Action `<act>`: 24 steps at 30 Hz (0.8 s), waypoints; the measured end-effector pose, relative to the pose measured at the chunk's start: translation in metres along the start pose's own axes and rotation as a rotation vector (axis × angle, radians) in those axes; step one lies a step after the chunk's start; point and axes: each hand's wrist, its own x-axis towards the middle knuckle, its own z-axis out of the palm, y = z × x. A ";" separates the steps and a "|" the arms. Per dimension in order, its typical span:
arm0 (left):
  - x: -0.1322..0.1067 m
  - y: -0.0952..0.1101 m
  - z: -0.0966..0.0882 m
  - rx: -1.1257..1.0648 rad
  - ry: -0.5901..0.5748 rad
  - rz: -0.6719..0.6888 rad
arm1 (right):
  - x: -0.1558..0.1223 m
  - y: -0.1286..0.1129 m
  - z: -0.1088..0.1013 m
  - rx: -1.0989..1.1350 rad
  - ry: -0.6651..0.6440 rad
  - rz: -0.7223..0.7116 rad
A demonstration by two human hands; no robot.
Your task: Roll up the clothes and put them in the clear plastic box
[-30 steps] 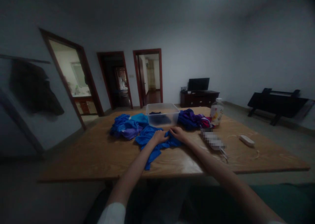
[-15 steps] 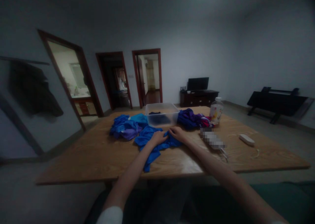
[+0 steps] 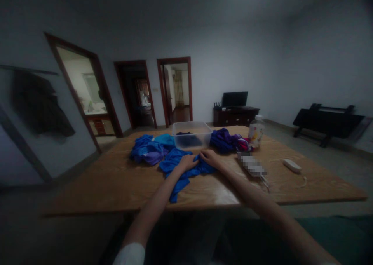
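A blue garment (image 3: 180,171) lies crumpled on the wooden table (image 3: 116,183), one end trailing toward the near edge. My left hand (image 3: 188,162) rests on top of it with fingers curled into the cloth. My right hand (image 3: 210,158) sits just to the right, fingers closed on the same garment's edge. Both hands are close together in front of a clear plastic box (image 3: 192,135) that holds something dark.
A heap of blue and purple clothes (image 3: 148,150) lies left of the box, a purple and pink heap (image 3: 229,140) right of it. A plastic bottle (image 3: 256,132), a blurred object (image 3: 252,164) and a white device (image 3: 291,165) with a cord sit on the table's right side.
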 end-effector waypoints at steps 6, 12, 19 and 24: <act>-0.001 -0.001 0.001 -0.029 0.003 0.040 | 0.001 0.004 0.004 0.002 -0.006 -0.003; 0.004 -0.006 -0.011 -0.253 0.128 0.052 | 0.010 0.021 -0.017 -0.196 0.013 -0.040; 0.010 -0.026 -0.032 -0.679 0.125 0.074 | 0.013 0.040 -0.046 -0.325 0.226 0.079; 0.010 -0.034 -0.030 -0.744 0.146 0.045 | 0.004 0.016 -0.040 -0.243 0.209 -0.186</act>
